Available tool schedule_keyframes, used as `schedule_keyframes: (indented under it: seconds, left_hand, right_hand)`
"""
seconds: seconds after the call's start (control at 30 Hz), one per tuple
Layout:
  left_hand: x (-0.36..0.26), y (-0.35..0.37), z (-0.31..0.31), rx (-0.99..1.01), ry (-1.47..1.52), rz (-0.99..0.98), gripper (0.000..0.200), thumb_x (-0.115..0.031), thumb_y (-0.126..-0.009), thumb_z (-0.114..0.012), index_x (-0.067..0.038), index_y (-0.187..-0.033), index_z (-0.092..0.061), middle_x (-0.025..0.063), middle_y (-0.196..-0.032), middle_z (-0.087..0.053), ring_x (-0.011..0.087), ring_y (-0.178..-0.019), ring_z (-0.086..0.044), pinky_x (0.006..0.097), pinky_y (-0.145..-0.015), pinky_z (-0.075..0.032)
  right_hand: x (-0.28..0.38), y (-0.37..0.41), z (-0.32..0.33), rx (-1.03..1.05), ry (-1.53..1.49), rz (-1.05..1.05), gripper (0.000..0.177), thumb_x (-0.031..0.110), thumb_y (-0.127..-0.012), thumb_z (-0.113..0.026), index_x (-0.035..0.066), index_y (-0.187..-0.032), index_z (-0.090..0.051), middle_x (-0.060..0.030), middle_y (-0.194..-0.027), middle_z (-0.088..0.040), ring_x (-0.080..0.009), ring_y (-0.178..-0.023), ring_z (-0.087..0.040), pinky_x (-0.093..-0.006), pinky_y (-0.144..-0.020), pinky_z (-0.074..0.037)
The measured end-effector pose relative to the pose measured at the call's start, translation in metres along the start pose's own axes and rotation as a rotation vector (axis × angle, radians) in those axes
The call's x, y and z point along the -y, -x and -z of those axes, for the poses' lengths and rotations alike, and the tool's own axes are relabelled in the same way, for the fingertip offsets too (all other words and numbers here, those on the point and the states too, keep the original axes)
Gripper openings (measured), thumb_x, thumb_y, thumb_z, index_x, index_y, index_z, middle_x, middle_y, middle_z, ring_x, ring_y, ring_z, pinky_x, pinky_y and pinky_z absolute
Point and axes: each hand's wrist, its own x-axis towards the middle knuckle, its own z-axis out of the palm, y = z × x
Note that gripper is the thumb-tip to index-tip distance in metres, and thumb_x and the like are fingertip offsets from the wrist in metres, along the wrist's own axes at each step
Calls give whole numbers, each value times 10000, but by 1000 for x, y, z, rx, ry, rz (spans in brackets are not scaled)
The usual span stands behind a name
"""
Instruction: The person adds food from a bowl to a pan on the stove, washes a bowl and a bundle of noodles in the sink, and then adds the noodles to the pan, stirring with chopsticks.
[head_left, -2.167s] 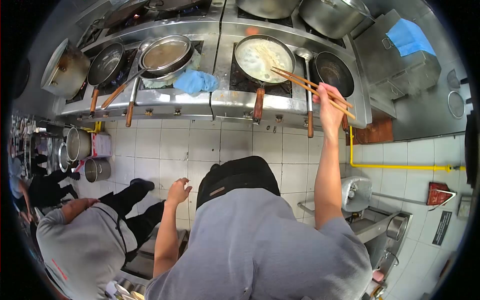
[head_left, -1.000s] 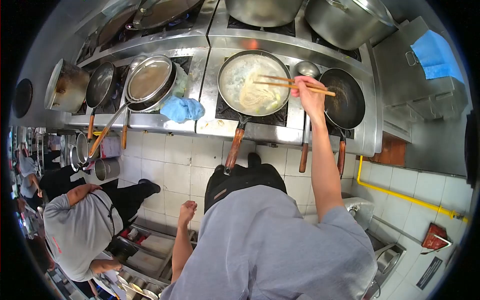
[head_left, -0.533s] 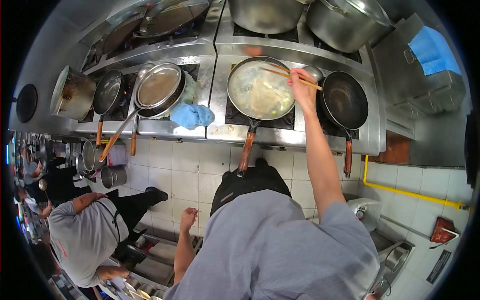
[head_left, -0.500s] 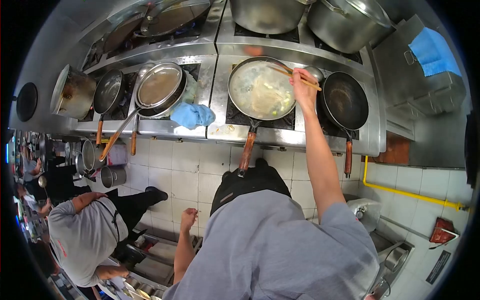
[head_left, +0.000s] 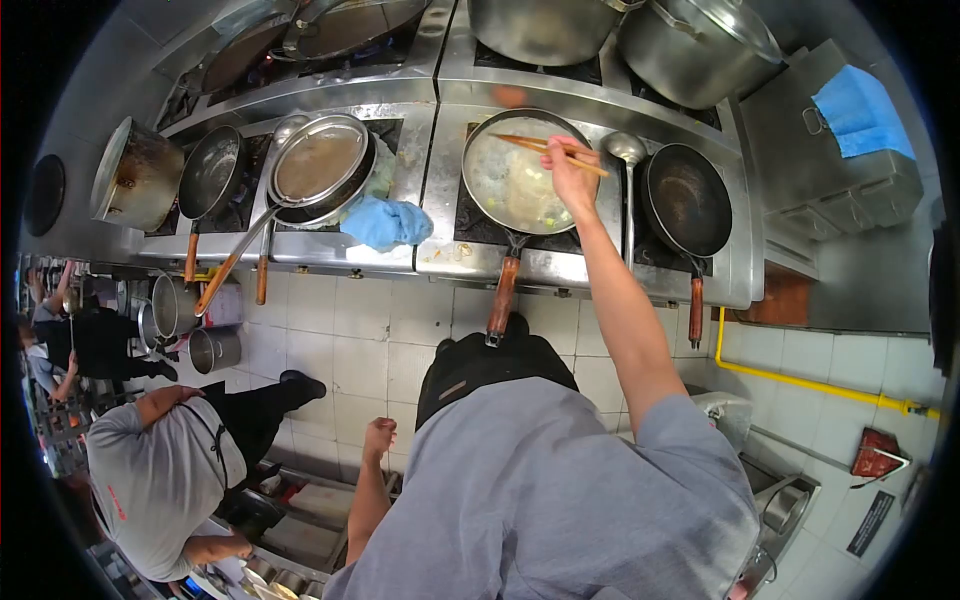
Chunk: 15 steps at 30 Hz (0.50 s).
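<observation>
Presently, from left to right: a co-worker in a grey shirt (head_left: 165,470) stands side-on, behind the line of the stove (head_left: 445,262). Stained pot (head_left: 138,180) at the stove's left end; next to it a small black pan (head_left: 208,185), handle over the front edge. A strainer (head_left: 318,160) rests on a dark pan. Left hand (head_left: 379,438) hangs low over the floor tiles, well apart from the stove, fingers curled inward; whether the palm encloses anything, I cannot tell. Blue cloth (head_left: 385,222) lies bunched at the front edge.

Large pan (head_left: 483,215) sits on its burner, handle projecting past the front edge; pale noodle-like mass (head_left: 530,190) in cloudy liquid, small green pieces near the front rim. Chopsticks (head_left: 520,141) slant over the pan, gripped in the closed right hand (head_left: 570,172) above the right rim. Then a ladle (head_left: 626,149), and a black pan (head_left: 688,200) near the right front corner.
</observation>
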Motion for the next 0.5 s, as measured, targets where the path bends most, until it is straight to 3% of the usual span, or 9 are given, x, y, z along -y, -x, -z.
schedule_keyframes:
  seconds: [0.1, 0.33, 0.5]
  left_hand:
    - [-2, -7, 4, -26, 17, -32, 194, -136, -871, -592, -2, -1007, -629, 64, -809, -642, 141, -645, -605, 289, -507, -491]
    - [-16, -15, 9, -18, 0, -54, 198, -151, -878, -618, 6, -999, -627, 68, -810, -648, 138, -641, -608, 286, -509, -486]
    - [-19, -19, 10, -18, 18, -101, 161, -125, -886, -614, 4, -982, -626, 62, -805, -647, 131, -630, -601, 281, -507, -479]
  right_hand:
    - [14, 10, 2, 161, -25, -22, 214, 154, -912, -603, -30, -1005, -659, -118, -812, -693, -138, -670, -672, -250, -650, -554]
    - [22, 5, -4, -112, 17, 45, 233, 167, -911, -585, -41, -980, -664, -104, -798, -696, -145, -707, -682, -255, -673, -557]
    - [10, 14, 2, 134, -18, -2, 226, 171, -905, -608, -36, -971, -668, -97, -772, -695, -129, -693, -676, -237, -635, -545]
